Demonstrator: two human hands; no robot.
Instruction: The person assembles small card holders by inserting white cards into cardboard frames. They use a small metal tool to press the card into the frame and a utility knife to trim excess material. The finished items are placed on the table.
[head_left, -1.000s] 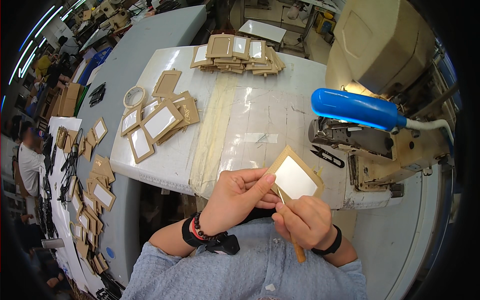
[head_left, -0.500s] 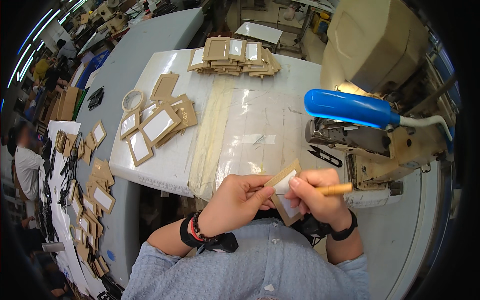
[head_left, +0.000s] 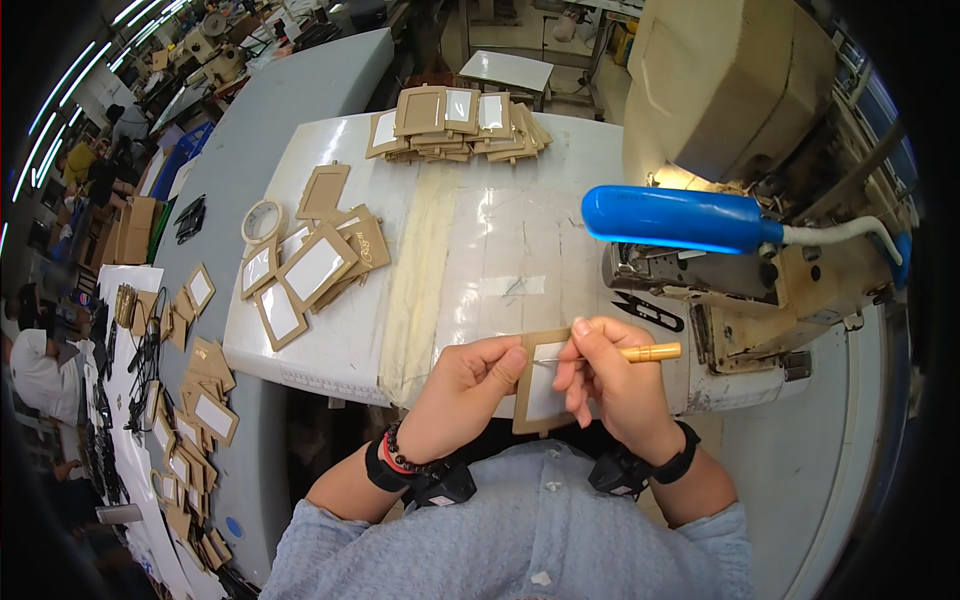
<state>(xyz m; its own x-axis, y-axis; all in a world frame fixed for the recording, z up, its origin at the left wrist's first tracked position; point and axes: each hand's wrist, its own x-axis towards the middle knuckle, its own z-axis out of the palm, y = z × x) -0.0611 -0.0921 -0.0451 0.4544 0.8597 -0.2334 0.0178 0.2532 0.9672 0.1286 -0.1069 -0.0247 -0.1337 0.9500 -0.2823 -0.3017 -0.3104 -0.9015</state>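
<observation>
My left hand (head_left: 470,378) grips the left edge of a tan card holder (head_left: 532,405) with a white window, thumb on top. The holder is near the table's front edge, close to my body. My right hand (head_left: 618,378) is closed round an awl with a yellow wooden handle (head_left: 655,352). Its thin metal shaft points left over the window, towards my left thumb. Whether the tip touches the holder, I cannot tell.
A sewing machine (head_left: 790,280) with a blue lamp (head_left: 680,218) stands at the right, black thread snips (head_left: 648,311) beside it. Stacked card holders (head_left: 420,112) lie at the back; more holders (head_left: 318,262) and a tape roll (head_left: 262,221) lie left. Further holders (head_left: 213,414) cover the side table.
The card holder has turned more upright and moved slightly left. My right hand has shifted left with the awl, and its metal shaft now shows over the window.
</observation>
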